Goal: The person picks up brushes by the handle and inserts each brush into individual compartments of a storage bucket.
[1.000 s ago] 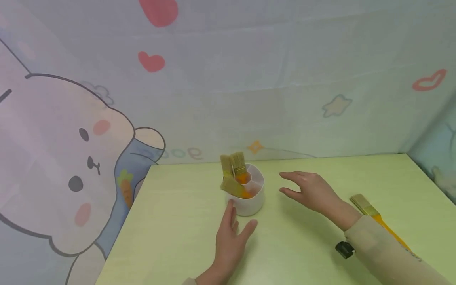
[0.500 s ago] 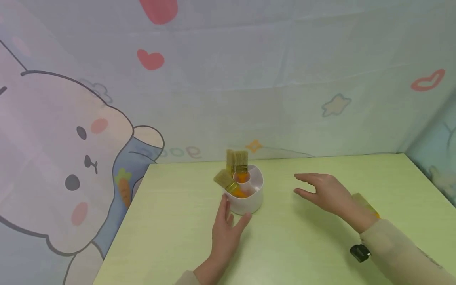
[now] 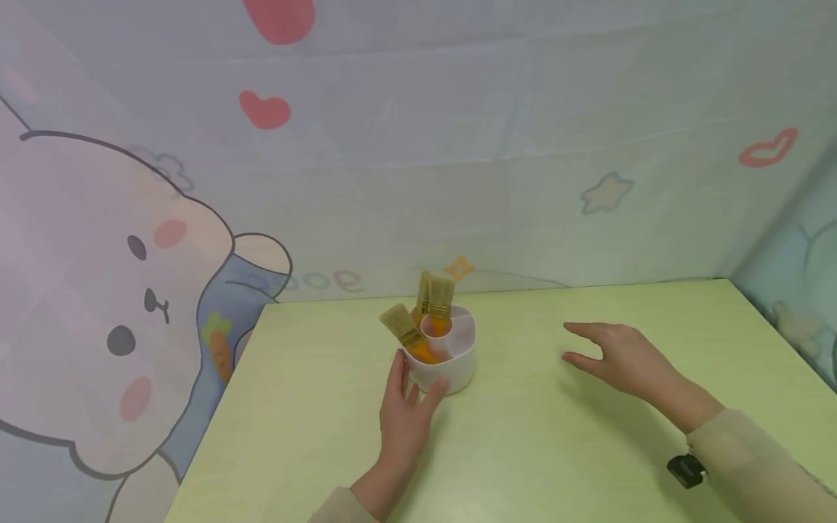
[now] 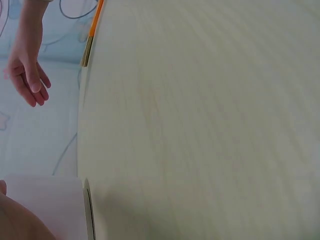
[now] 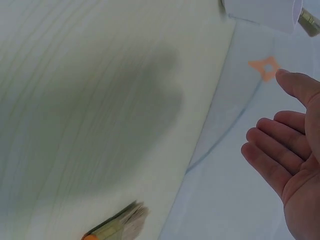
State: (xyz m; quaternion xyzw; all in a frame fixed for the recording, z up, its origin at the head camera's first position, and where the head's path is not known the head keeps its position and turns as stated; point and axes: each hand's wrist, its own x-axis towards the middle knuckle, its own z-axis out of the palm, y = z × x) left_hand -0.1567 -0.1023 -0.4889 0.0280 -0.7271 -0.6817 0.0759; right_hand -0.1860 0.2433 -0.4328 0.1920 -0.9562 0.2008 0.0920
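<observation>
A white round holder (image 3: 451, 370) with divided compartments stands on the table, with several paintbrushes (image 3: 437, 296) standing bristles up in it. One of them, a tilted paintbrush (image 3: 400, 324), leans out to the left. My left hand (image 3: 402, 428) touches the holder's near left side, index finger along its wall and thumb at the front, fingers fairly straight. In the left wrist view, part of that hand lies against the white wall (image 4: 45, 205). My right hand (image 3: 631, 359) hovers to the right, holding nothing, with thumb and fingers apart.
A loose paintbrush (image 5: 117, 225) lies on the table (image 3: 314, 407) at the right; in the head view my right forearm hides it. A black clip-like object (image 3: 686, 471) shows beside the right sleeve. A printed cloth (image 3: 392, 145) hangs behind the table.
The holder has turned clockwise as seen from above, swinging the tilted paintbrush outward to the left. My left thumb has come up to the holder's front. My right hand has drawn away rightward.
</observation>
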